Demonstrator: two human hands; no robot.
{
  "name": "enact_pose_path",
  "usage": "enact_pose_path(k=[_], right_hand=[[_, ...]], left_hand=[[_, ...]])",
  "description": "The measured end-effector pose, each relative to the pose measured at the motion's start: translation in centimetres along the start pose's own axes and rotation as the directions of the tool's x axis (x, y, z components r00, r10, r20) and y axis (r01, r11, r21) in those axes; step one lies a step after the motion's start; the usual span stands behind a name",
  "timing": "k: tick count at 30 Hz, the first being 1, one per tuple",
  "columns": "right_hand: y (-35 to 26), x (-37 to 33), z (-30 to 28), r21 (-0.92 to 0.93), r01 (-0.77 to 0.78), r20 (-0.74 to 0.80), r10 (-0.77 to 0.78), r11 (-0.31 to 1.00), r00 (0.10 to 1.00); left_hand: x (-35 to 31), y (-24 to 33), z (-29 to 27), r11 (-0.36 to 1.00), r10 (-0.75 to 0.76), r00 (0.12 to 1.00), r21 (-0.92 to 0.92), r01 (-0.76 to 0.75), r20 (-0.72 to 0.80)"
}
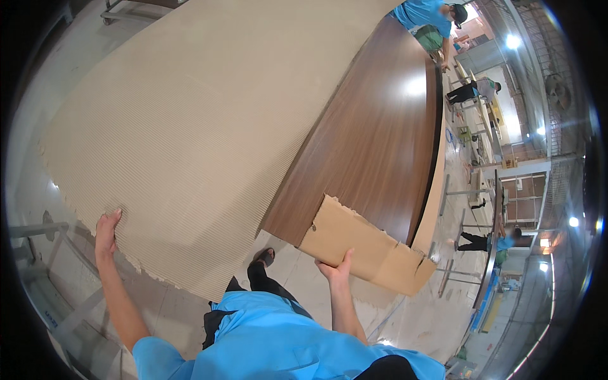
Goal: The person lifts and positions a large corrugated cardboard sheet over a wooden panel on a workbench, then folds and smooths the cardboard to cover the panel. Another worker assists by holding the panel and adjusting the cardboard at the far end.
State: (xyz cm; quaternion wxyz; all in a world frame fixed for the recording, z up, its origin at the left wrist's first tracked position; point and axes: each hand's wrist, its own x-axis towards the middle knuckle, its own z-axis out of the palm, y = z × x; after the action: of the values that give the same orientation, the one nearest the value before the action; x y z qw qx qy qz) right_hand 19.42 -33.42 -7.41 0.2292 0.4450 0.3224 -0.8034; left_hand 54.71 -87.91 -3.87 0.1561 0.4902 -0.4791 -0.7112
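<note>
Ahead and right of the left hand [106, 234], touching its fingers [116, 217], the big cardboard sheet [183, 133] stretches longways forward; I can't tell their grip. The right hand [335, 271] pinches a smaller cardboard piece [361, 244].

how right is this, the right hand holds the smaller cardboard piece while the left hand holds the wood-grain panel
Not quite: the left hand holds the edge of the large ribbed cardboard sheet instead, as the head view shows. The right hand does hold the smaller cardboard piece.
</note>
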Motion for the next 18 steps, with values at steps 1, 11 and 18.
enact_pose_path(k=[1,11,18], right_hand=[[0.0,0.0,0.1,0.002,0.001,0.007,-0.001,1.0,1.0],[0.1,-0.6,0.8,0.026,-0.031,0.017,0.03,0.999,0.999],[0.2,-0.3,0.6,0.047,-0.029,0.011,0.028,0.998,1.0]], left_hand=[[0.1,-0.3,-0.1,0.999,-0.029,0.999,0.021,0.029,-0.034],[-0.8,-0.6,-0.5,0.999,-0.008,0.995,-0.043,0.003,-0.1],[-1.6,0.8,0.0,1.0,-0.021,0.993,-0.015,0.019,-0.119]])
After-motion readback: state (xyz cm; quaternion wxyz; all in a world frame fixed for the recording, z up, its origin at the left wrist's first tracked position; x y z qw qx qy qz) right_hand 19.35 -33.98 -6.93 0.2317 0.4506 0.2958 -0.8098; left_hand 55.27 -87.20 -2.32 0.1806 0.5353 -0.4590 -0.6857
